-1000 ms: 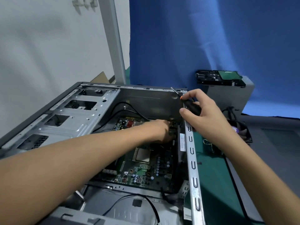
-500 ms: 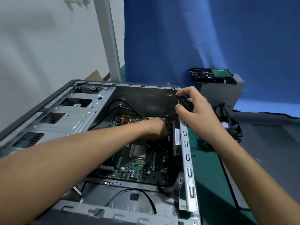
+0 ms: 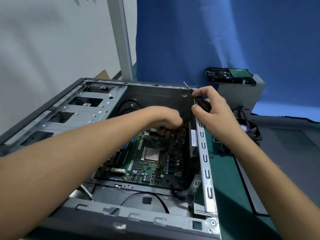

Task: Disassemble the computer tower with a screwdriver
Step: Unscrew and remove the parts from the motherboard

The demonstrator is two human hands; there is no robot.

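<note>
The open grey computer tower (image 3: 205, 158) lies on its side on the green mat. Its green motherboard (image 3: 154, 163) with a bare silver processor sits inside. My left hand (image 3: 166, 122) reaches into the case over the board's far right corner, fingers curled down; what they hold is hidden and blurred. My right hand (image 3: 210, 110) grips the black-handled screwdriver (image 3: 199, 99) above the case's right rail, with the metal shaft pointing up and to the left, away from the board.
A hard drive (image 3: 230, 75) lies on a grey box at the back right. A black case fan (image 3: 249, 130) sits beside it. A dark side panel (image 3: 290, 149) lies at the right. A drive cage (image 3: 78, 111) fills the case's left side. Black cables run inside.
My left hand has shifted slightly along the board's far edge and now looks blurred. My right hand keeps the screwdriver at the rail. The camera view has moved a little.
</note>
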